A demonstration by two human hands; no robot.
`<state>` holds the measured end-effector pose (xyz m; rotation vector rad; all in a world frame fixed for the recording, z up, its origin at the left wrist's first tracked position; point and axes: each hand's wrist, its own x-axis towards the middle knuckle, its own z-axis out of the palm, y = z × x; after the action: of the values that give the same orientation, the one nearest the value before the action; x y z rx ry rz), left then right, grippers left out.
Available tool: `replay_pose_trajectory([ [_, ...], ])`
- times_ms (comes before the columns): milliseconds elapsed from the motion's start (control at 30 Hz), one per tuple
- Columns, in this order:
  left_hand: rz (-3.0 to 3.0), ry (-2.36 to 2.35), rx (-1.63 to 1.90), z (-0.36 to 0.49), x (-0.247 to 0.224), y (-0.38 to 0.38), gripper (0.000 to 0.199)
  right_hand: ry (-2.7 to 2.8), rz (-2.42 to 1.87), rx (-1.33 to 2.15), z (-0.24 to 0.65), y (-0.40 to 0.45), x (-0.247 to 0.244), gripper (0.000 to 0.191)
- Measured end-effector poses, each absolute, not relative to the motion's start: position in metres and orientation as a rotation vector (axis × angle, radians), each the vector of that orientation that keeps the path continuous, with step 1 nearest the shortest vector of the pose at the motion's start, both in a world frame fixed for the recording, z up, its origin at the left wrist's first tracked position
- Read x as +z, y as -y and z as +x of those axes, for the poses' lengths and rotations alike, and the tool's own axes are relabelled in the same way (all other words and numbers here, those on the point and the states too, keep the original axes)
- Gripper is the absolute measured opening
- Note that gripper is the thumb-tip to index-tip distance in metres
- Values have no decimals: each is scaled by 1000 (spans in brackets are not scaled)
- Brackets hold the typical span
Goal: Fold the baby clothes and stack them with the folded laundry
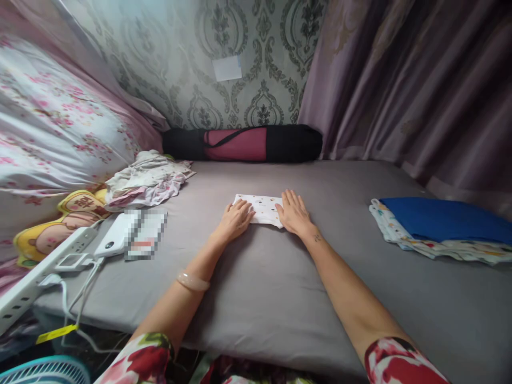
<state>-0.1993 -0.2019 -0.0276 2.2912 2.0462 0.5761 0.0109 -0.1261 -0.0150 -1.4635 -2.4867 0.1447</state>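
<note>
A small white folded cloth (264,210) with a scattered print, perhaps a garment, lies on the grey bed sheet (256,282). My left hand (236,218) rests on its left end, palm down with the fingers stretched out. On the right end lies my right hand (294,212), flat, fingers extended and thumb pointing inward. Both palms hide the cloth's ends; its middle shows between them.
Folded blue cloth (448,218) tops a patterned one at right. Left are crumpled clothes (150,178), a yellow cartoon cushion (52,232), a white power strip (44,277) with cables and a white power bank (118,233). A black-and-pink roll bag (240,144) lies along the wall.
</note>
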Motion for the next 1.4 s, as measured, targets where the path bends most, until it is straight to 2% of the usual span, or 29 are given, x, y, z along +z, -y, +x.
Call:
replay_pose_trajectory([
  [300,2192,-2059,360,-201,-36,199,45,2563,-1622,202,18,121,-39,69],
  [667,2089,-2080,568,-215,-38,201,43,2673,-1788,353,9,115,-13,71],
  [800,2057,-2069,631,-218,-40,199,41,2667,-1634,305,-9,118,-6,66],
  [1000,2080,-2036,729,-220,-48,196,40,2649,-1411,242,-35,129,-21,65],
  [1200,2060,-2001,819,-227,-58,191,42,2633,-1415,281,-38,129,-33,64],
  [1400,2086,-1908,1013,-233,-67,185,42,2676,-1432,353,-37,128,-25,64],
])
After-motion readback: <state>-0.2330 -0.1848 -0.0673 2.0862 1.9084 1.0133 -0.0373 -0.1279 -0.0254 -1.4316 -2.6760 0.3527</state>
